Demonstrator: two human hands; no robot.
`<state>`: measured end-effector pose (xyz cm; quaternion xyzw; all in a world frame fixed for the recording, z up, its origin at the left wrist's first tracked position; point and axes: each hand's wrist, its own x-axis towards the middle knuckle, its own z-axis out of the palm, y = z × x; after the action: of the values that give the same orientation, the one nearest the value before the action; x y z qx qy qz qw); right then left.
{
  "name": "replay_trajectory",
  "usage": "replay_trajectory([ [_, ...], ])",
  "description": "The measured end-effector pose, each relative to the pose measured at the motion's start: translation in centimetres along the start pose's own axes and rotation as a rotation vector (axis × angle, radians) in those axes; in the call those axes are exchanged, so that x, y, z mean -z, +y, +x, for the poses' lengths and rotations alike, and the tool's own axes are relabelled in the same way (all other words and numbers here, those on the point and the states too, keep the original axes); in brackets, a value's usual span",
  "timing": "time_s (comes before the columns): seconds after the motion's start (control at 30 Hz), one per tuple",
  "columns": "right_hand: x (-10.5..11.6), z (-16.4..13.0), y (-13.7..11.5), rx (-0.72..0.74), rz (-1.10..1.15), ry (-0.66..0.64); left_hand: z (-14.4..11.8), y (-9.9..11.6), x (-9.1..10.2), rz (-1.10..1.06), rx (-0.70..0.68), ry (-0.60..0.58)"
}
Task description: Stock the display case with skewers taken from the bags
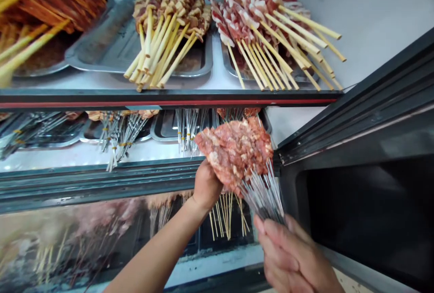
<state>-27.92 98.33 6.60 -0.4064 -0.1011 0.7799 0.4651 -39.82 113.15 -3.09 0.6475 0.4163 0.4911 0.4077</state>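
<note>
A thick bundle of meat skewers (237, 150), raw pinkish-red meat on thin metal sticks, is held up in front of the middle shelf. My right hand (288, 252) is closed round the bare metal ends at the lower right. From below and to the left, my left hand (207, 186) supports the meat end, its fingers hidden behind the meat. Past the bundle, a tray (268, 123) with similar red meat partly shows on the middle shelf.
Above, the top shelf (217, 98) carries a metal tray (101, 49) of wooden-stick skewers (166, 30) and streaky meat skewers (257, 26). Metal skewers (118, 134) lie on the middle shelf's left. More skewers show behind glass (101, 234) below. A dark door frame (352, 103) bounds the right side.
</note>
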Motion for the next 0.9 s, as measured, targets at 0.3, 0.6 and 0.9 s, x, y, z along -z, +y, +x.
replay_trajectory([
  [0.3, -1.8, 13.3, -10.3, 0.387, -0.223, -0.126, 0.5, 1.4, -0.5, 0.472, -0.237, -0.08],
  [0.6, -0.2, 20.0, -12.7, 0.553, -0.617, 0.456, 1.1, 1.4, 0.1, 0.504, -0.169, -0.066],
  [0.9, 1.5, 18.1, -12.8, 0.743, -1.213, 0.679, 0.3, 1.9, 0.8, 0.62, -0.258, -0.051],
])
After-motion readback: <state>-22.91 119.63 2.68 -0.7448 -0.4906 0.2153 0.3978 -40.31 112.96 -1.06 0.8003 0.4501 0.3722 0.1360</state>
